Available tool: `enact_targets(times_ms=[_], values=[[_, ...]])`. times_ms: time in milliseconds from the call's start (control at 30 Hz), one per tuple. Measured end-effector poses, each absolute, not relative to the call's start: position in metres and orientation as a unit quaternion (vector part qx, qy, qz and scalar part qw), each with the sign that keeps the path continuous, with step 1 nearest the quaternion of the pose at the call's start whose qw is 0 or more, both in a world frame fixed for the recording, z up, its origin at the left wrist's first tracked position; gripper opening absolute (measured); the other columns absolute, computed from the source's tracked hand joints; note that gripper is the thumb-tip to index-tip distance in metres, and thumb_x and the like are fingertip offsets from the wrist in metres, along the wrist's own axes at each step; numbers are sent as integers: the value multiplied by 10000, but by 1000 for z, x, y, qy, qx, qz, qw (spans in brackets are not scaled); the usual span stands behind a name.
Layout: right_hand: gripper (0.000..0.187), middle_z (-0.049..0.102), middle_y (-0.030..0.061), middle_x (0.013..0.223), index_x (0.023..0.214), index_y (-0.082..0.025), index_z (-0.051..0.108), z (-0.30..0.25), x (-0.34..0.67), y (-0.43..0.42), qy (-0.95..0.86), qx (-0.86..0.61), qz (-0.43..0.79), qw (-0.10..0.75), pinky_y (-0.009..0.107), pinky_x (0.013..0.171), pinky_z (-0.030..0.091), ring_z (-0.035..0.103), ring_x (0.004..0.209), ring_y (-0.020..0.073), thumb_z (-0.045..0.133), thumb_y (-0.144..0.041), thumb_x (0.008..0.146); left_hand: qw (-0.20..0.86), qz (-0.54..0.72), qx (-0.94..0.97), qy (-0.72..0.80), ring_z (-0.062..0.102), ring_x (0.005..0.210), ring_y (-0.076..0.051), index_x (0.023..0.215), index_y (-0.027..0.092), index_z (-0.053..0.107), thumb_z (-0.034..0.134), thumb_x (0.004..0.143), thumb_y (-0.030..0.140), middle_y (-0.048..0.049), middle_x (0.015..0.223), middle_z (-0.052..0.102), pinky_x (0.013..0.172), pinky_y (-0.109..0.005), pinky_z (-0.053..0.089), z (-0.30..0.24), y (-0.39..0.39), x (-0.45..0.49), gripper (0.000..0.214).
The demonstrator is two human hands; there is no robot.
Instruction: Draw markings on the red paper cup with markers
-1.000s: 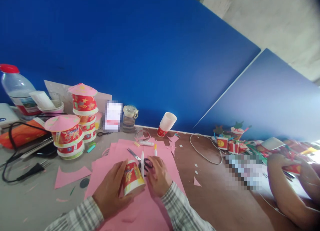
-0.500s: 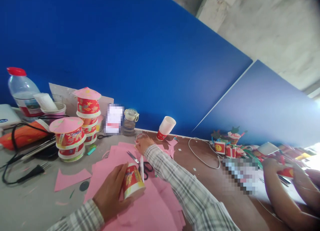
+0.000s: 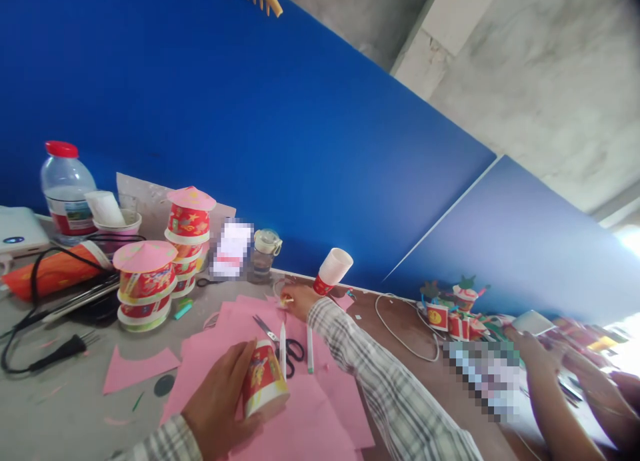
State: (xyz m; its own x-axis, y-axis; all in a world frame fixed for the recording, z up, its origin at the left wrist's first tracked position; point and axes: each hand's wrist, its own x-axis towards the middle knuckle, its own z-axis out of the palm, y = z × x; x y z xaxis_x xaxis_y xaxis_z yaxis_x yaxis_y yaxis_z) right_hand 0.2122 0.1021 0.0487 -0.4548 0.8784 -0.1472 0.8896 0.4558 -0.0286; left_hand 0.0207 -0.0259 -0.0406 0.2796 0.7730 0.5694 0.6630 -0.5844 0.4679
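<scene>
My left hand [image 3: 220, 408] is wrapped round a red and white paper cup [image 3: 263, 378] lying tilted on the pink paper sheets [image 3: 320, 421]. My right hand [image 3: 296, 300] is stretched out to the far edge of the pink paper, fingers pinched on a small yellowish piece that I cannot make out. Scissors [image 3: 280, 341] with black handles and two white pens [image 3: 283, 341] lie on the paper between my hands.
Stacks of red cups with pink paper lids [image 3: 145, 281] stand at the left, beside a water bottle [image 3: 65, 188] and a black cable with plug [image 3: 50, 348]. A tilted cup [image 3: 331, 271] leans near the blue wall. Another person's arms [image 3: 555, 388] work at the right.
My right hand left the cup, reached forward to the far edge of the pink paper and pinched a small piece there. The view tilted upward. My left hand kept its hold on the cup.
</scene>
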Motion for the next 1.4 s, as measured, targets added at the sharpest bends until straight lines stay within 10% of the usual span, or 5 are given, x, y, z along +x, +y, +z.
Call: enact_targets(times_ms=[1400], values=[[419,515,54,1154,990,-269,588,34,227,65,910,407,-64,39,323,797,430,583,886,237,534,-21,656,53,426,783,449,526,961,-276,1265,291,123,671,391,653,-55,1125,510,755,-373,526,-40,-25,23,1094]])
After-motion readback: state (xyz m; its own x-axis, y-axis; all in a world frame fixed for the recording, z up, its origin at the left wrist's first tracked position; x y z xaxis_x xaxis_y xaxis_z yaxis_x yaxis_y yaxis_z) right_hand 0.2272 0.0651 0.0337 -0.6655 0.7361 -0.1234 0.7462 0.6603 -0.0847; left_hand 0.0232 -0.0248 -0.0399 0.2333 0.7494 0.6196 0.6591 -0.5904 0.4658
